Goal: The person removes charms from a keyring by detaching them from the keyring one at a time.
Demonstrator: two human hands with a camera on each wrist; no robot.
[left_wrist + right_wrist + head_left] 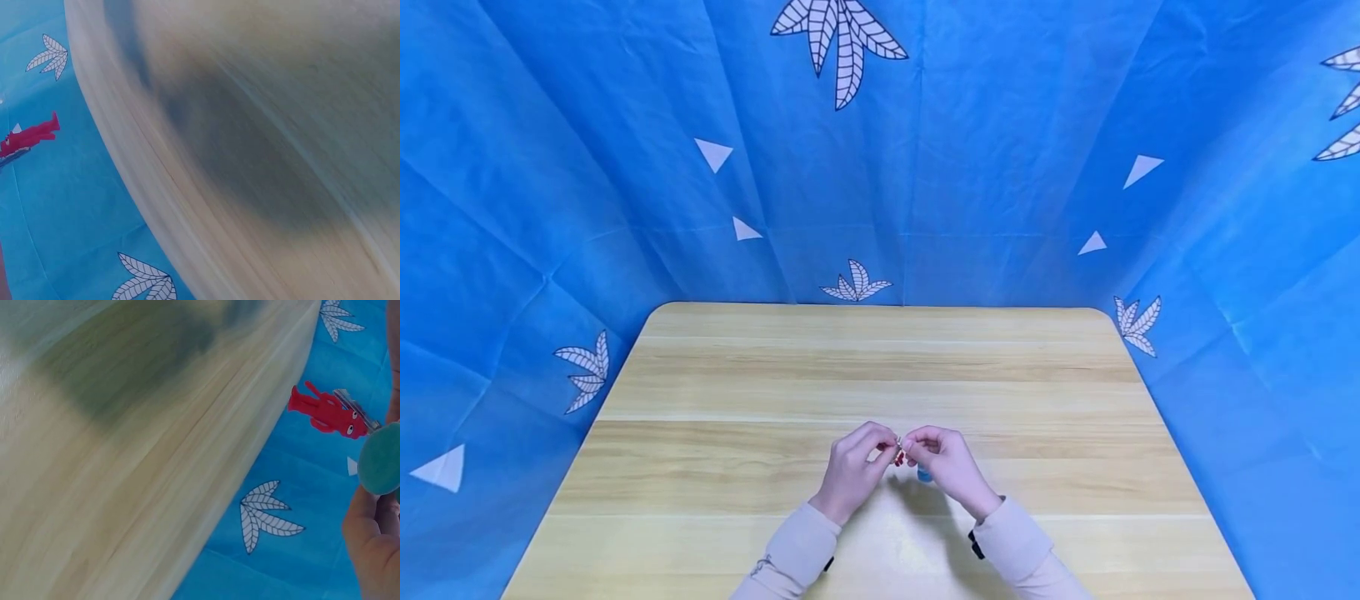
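Observation:
A keychain with a small red figure (899, 457) hangs between my two hands over the table. My left hand (848, 471) pinches its silver metal part between thumb and fingertips. Close beside it, my right hand (949, 467) also pinches at the metal part from the other side. In the right wrist view the red figure (328, 415) shows two eyes and a metal piece along it. A rounded teal piece (380, 459) covers part of the right fingers; below the right hand it appears as a blue piece (924, 473). In the left wrist view the red figure (28, 139) sits at the left edge.
Both forearms reach over a light wooden table (715, 400) from its near side. A blue curtain (1000, 150) with white leaf and triangle prints surrounds the table at the back and both sides. Shadows of the hands fall on the tabletop.

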